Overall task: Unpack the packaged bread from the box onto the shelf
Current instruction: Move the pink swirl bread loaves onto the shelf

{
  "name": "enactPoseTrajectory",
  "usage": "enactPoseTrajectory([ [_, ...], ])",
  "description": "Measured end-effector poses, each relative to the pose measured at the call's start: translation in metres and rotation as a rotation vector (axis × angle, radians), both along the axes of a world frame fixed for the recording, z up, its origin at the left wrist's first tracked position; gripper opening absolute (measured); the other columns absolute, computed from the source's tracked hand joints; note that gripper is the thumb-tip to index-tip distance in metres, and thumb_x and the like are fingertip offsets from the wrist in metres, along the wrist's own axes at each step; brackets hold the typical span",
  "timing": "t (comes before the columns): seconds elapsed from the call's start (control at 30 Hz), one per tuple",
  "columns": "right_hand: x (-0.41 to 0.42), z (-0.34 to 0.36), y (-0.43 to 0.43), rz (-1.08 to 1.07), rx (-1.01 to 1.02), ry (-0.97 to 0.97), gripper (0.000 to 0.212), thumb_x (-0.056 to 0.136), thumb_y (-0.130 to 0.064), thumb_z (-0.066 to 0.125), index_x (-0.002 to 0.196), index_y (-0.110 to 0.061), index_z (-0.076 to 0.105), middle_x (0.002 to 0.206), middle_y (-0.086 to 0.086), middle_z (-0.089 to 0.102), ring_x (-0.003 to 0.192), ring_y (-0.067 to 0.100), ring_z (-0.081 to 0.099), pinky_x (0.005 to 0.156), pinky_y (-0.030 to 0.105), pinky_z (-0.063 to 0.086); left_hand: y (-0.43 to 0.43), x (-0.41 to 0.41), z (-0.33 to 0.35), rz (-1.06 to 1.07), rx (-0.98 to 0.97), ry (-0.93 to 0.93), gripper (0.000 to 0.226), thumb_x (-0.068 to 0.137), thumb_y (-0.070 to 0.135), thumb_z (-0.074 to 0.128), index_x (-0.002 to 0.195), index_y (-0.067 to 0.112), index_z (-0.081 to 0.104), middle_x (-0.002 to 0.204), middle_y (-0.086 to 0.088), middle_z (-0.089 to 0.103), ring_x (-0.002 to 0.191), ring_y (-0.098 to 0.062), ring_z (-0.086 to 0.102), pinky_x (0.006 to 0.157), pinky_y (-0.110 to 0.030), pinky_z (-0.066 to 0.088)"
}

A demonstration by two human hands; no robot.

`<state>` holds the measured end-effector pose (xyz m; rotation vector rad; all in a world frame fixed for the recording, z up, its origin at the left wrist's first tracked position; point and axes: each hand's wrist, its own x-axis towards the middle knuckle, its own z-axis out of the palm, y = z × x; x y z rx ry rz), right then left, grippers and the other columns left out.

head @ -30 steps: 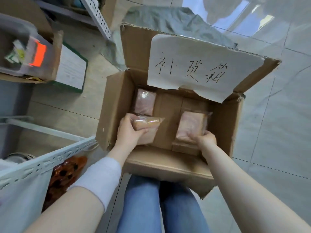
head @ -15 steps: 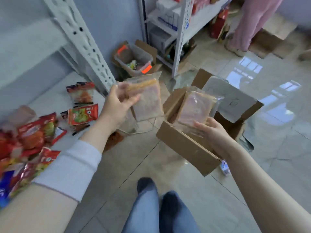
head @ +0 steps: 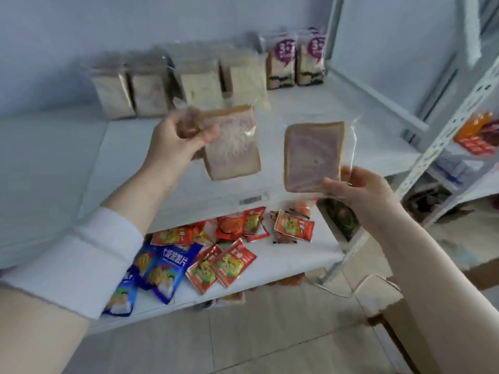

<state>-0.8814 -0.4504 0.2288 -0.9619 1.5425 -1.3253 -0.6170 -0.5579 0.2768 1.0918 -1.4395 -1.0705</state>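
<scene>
- Purple-swirled bread packets, labels unreadable: left hand point(head: 179, 139) pinches one point(head: 232, 144), right hand point(head: 359, 188) another point(head: 313, 155).
- Both now hover over the shelf point(head: 297, 109), no longer above the box point(head: 388, 300).

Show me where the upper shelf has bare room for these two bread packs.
Upper shelf: bare white patch in front of the standing bread row, running right to the shelf post. The back edge is crowded. The lower shelf is littered with snack packets, bare only at its right end.

Purple-swirled, brown-crusted bread slices point(head: 313, 155), red snack packets point(head: 232, 261), blue chip bags point(head: 162, 271), white shelf point(head: 310, 103).
</scene>
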Motion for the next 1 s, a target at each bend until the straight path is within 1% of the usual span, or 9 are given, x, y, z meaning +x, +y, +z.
enactPoseTrajectory([
  [0.13,0.102,0.003,-0.083,0.110,-0.054,-0.062,0.016,0.077,-0.002,0.069,0.091,-0.001,0.061,0.074,0.007,0.059,0.065,0.016,0.059,0.068,0.017,0.056,-0.041,0.102,-0.005,0.169,-0.002,0.026,0.027,0.078,0.011,0.071,0.085,0.032,0.056,0.087,0.012,0.062,0.074,0.001,0.063,0.057,-0.020,0.055],
  [0.3,0.194,-0.003,-0.188,0.132,-0.082,-0.105,0.017,0.077,0.002,0.069,0.089,-0.004,0.059,0.074,0.008,0.053,0.063,0.015,0.055,0.061,0.014,0.056,-0.120,0.175,-0.011,0.306,0.012,0.006,0.030,0.079,0.003,0.067,0.084,0.030,0.056,0.083,0.011,0.061,0.073,-0.004,0.059,0.051,-0.018,0.054],
  [0.4,0.230,-0.013,-0.252,0.110,-0.078,-0.086,0.018,0.075,-0.001,0.072,0.086,-0.007,0.058,0.072,0.004,0.054,0.062,0.013,0.055,0.066,0.020,0.057,-0.174,0.200,-0.017,0.375,0.019,0.001,0.031,0.080,0.001,0.066,0.096,0.024,0.056,0.082,0.010,0.059,0.071,-0.003,0.057,0.048,-0.015,0.052],
  [0.57,0.271,-0.036,-0.335,0.023,-0.070,-0.026,0.035,0.072,-0.009,0.077,0.089,-0.015,0.048,0.070,-0.005,0.052,0.064,0.010,0.052,0.067,0.024,0.048,-0.251,0.226,-0.040,0.444,0.074,0.044,0.047,0.078,0.009,0.071,0.120,0.010,0.050,0.095,0.000,0.061,0.076,-0.008,0.060,0.053,-0.023,0.051],
  [0.7,0.288,-0.043,-0.365,-0.109,-0.076,0.156,0.035,0.071,-0.020,0.079,0.088,-0.016,0.049,0.068,-0.013,0.051,0.060,-0.001,0.047,0.054,0.007,0.038,-0.287,0.233,-0.049,0.485,0.046,0.024,0.047,0.074,0.014,0.075,0.114,0.013,0.051,0.100,0.000,0.063,0.081,-0.008,0.059,0.070,-0.029,0.050],
  [0.77,0.292,-0.042,-0.370,-0.162,-0.077,0.267,0.030,0.072,-0.023,0.078,0.086,-0.017,0.052,0.067,-0.015,0.050,0.060,0.000,0.047,0.052,0.009,0.036,-0.297,0.235,-0.050,0.481,-0.011,-0.050,0.044,0.073,0.016,0.076,0.109,0.020,0.051,0.095,0.005,0.062,0.082,-0.008,0.057,0.077,-0.031,0.048],
  [0.87,0.303,-0.043,-0.366,-0.216,-0.069,0.461,0.027,0.076,-0.030,0.073,0.095,-0.016,0.060,0.088,-0.007,0.057,0.089,0.018,0.053,0.072,0.017,0.033,-0.299,0.232,-0.052,0.504,-0.119,-0.180,0.041,0.073,0.023,0.076,0.105,0.025,0.052,0.098,0.006,0.059,0.088,-0.013,0.056,0.081,-0.024,0.046],
  [0.93,0.310,-0.043,-0.363,-0.264,-0.068,0.565,0.035,0.079,-0.033,0.070,0.106,-0.013,0.063,0.114,0.004,0.048,0.110,0.023,0.044,0.088,0.020,0.030,-0.296,0.231,-0.054,0.568,-0.153,-0.264,0.044,0.074,0.028,0.075,0.113,0.023,0.055,0.109,-0.003,0.055,0.095,-0.017,0.053,0.087,-0.026,0.044],
  [1.0,0.315,-0.041,-0.361,-0.275,-0.046,0.607,0.039,0.081,-0.035,0.067,0.113,-0.014,0.060,0.122,0.008,0.043,0.117,0.024,0.040,0.093,0.022,0.029,-0.293,0.230,-0.054,0.603,-0.141,-0.313,0.053,0.076,0.031,0.073,0.123,0.021,0.051,0.110,-0.004,0.050,0.092,-0.016,0.050,0.084,-0.018,0.039],
])
